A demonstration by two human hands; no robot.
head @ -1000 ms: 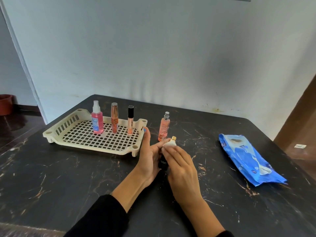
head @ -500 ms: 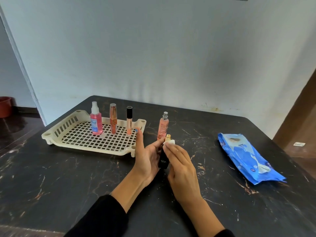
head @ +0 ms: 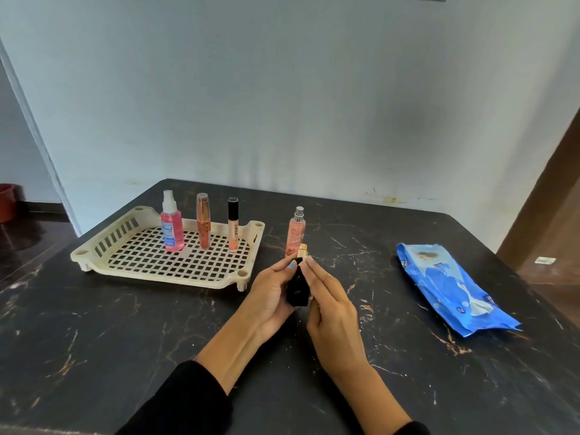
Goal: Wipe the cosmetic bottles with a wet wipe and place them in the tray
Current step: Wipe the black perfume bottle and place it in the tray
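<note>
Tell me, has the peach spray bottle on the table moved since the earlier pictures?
No. The peach spray bottle stands in the same place, just right of the tray corner.

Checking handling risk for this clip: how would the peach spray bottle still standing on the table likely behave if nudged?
The peach spray bottle is tall and narrow, standing upright on the table, so probably tips easily. Its body looks round, so it may roll once down. The smooth marble-look surface likely lets it slide.
</note>
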